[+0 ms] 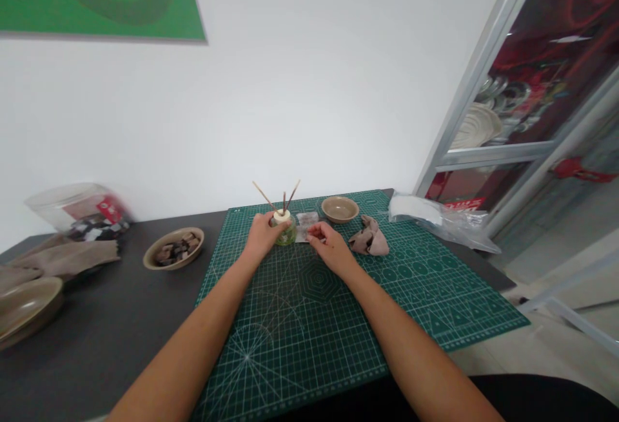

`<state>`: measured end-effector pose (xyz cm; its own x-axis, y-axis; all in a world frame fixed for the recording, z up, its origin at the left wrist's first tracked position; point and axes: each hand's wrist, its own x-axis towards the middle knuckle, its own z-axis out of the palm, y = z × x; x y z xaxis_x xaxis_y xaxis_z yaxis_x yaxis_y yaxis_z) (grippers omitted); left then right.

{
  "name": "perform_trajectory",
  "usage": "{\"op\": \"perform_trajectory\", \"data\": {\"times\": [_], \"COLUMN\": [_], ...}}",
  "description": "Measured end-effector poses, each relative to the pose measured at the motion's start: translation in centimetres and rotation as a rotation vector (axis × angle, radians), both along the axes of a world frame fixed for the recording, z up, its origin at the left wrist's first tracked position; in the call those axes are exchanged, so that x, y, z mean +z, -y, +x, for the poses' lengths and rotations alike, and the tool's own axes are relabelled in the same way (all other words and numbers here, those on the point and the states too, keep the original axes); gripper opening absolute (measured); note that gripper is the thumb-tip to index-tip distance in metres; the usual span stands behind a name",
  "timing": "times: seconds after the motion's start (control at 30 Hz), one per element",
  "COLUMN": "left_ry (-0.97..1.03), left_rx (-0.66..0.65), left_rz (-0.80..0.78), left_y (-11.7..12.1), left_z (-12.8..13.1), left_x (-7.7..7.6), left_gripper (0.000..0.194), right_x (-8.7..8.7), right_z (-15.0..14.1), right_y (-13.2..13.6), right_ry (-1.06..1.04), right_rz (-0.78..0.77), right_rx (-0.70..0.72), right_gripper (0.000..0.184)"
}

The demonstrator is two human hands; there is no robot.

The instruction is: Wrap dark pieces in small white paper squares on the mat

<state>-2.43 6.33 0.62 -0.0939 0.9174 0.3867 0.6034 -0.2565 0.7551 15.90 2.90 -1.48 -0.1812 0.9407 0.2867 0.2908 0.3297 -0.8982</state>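
Observation:
My left hand (261, 235) is closed around the side of a reed diffuser bottle (287, 235), squat and greenish with a cream-coloured top. Three thin sticks (284, 201), one pale and two darker, lean out of it. Just right of the bottle, my right hand (331, 245) has its thumb and fingers pinched together; whatever may be between them is too small to make out. Behind those fingers lies a greyish printed paper (306, 219) on the green cutting mat (300, 332). A crumpled brown cloth (371, 238) rests right of my right hand.
A shallow tan bowl (340, 209) stands at the mat's back. Left on the dark table are a bowl of brown chunks (174, 248), another tan bowl (29, 309), brown cloth (72, 258) and a clear tub (72, 203). A plastic bag (440, 219) lies right.

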Motion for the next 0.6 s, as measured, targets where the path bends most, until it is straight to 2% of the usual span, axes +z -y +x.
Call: {"op": "perform_trajectory", "data": {"times": [0.07, 0.13, 0.23, 0.27, 0.4, 0.5, 0.6], "left_ry": [-0.088, -0.134, -0.194, -0.211, -0.250, -0.163, 0.040], "left_rx": [-0.017, 0.003, 0.035, 0.043, -0.009, -0.033, -0.039], "left_rz": [-0.003, -0.026, 0.009, 0.038, 0.126, 0.143, 0.089], "left_y": [0.6, 1.1, 1.9, 2.2, 3.1, 3.1, 2.8], "left_z": [0.9, 1.3, 1.5, 1.5, 1.7, 1.7, 1.4], "left_x": [-0.1, -0.1, -0.1, -0.1, 0.0, 0.0, -0.1], "left_gripper": [0.016, 0.023, 0.057, 0.063, 0.059, 0.061, 0.053], "right_x": [-0.1, 0.1, 0.7, 1.1, 3.0, 4.6, 5.7], "right_z": [0.1, 0.0, -0.5, -0.8, -2.6, -4.1, -5.2], "right_y": [-0.1, -0.2, -0.5, -0.7, -2.0, -3.1, -3.8], "right_ry": [0.054, 0.109, 0.214, 0.248, 0.305, 0.319, 0.360], "right_rz": [0.123, 0.211, 0.288, 0.305, 0.310, 0.333, 0.357], "right_rx": [-0.107, -0.172, -0.200, -0.198, -0.150, -0.099, -0.003], "right_gripper": [0.021, 0.029, 0.039, 0.042, 0.054, 0.047, 0.024]}}
